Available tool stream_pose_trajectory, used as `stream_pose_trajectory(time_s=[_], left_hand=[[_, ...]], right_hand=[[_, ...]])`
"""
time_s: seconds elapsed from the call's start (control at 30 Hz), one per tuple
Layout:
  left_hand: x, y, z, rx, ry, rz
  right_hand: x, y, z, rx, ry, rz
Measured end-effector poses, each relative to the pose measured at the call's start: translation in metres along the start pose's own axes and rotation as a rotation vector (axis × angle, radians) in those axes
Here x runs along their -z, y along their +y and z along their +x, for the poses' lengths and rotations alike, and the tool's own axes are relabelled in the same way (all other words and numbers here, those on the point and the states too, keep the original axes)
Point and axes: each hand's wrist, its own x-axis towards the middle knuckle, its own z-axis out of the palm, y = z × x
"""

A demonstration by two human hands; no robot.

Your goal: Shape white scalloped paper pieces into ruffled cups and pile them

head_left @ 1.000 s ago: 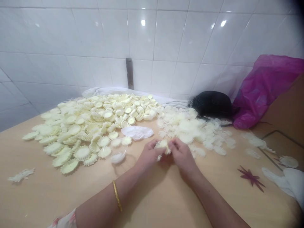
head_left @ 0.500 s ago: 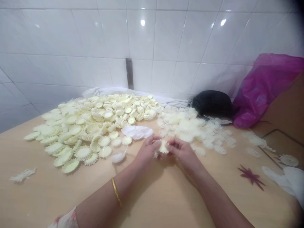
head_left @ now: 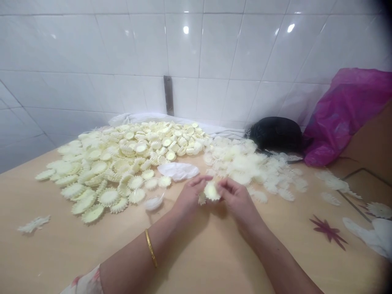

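My left hand (head_left: 190,197) and my right hand (head_left: 237,199) meet at the middle of the wooden table (head_left: 196,261), both pinching one small pale cream flower piece (head_left: 211,191) between their fingertips. A second petal bit (head_left: 201,199) hangs under my left fingers. A gold bangle sits on my left wrist. To the left lies a big heap of cream toothed discs (head_left: 122,159). Just beyond my hands spreads a pile of whiter petal pieces (head_left: 248,165).
A white cloth wad (head_left: 177,170) and a small clear cap (head_left: 153,202) lie left of my hands. A black bag (head_left: 277,134) and a magenta plastic bag (head_left: 346,114) stand by the tiled wall. A maroon star-shaped piece (head_left: 327,230) and loose white petals lie at right.
My hands have lifted slightly and turned the flower piece, so its round face now shows between the fingertips. The piles have not moved.
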Motion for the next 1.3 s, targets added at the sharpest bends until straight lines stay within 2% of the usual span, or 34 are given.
stream_pose_trajectory(time_s=[0.2, 0.33, 0.57, 0.87, 0.97, 1.13, 1.2, 1.3], left_hand=[[-0.006, 0.003, -0.005, 0.015, -0.017, -0.005], [-0.015, 0.003, -0.015, 0.061, -0.071, 0.001], [-0.015, -0.001, -0.013, 0.117, -0.004, 0.013], [-0.012, 0.002, -0.013, 0.053, -0.035, 0.203], [-0.005, 0.000, -0.008, 0.020, -0.068, 0.249], [-0.001, 0.004, -0.003, 0.063, -0.063, 0.053], [-0.003, 0.006, -0.003, 0.100, -0.034, 0.012], [-0.005, 0.008, -0.004, 0.125, 0.055, -0.034]], right_hand=[[0.001, 0.000, 0.002, -0.019, 0.156, 0.029], [-0.005, 0.003, 0.000, -0.030, 0.253, 0.023], [-0.006, 0.004, -0.002, -0.005, 0.221, -0.116], [0.005, 0.003, 0.002, 0.040, -0.033, -0.138], [0.005, 0.000, 0.001, 0.036, 0.026, -0.139], [0.011, -0.001, 0.004, 0.018, 0.214, -0.111], [0.012, 0.000, 0.006, 0.018, 0.220, -0.064], [0.013, 0.000, 0.007, 0.015, 0.158, 0.008]])
